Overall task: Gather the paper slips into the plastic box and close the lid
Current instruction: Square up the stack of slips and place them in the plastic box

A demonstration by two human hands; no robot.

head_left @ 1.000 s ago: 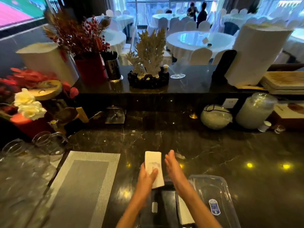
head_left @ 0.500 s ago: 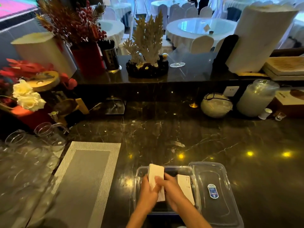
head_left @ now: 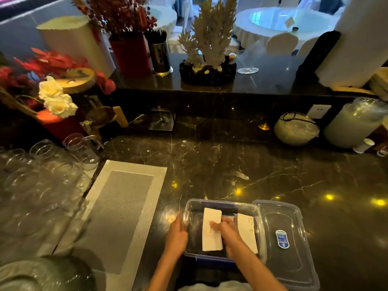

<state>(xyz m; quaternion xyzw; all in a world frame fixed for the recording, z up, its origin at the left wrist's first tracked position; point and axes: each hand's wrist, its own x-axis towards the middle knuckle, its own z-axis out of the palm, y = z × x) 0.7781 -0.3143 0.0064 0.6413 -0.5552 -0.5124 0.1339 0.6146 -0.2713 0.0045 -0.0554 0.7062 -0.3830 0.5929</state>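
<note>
Low centre of the frame: the plastic box (head_left: 220,203) sits open, its lid (head_left: 287,238) lying flat just right of it. Right hand (head_left: 227,234) presses a paper stack (head_left: 211,229) into the box, fingers curled on it. A second stack (head_left: 247,234) lies beside. Left hand (head_left: 176,236) steadies the box wall, fingers loosely bent. Judged step: loading slips. Next: release, swing lid over and press shut

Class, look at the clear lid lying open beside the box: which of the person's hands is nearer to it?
Right. The right hand is inside the box, close to the lid; the left hand is at the box's opposite outer wall.
</note>
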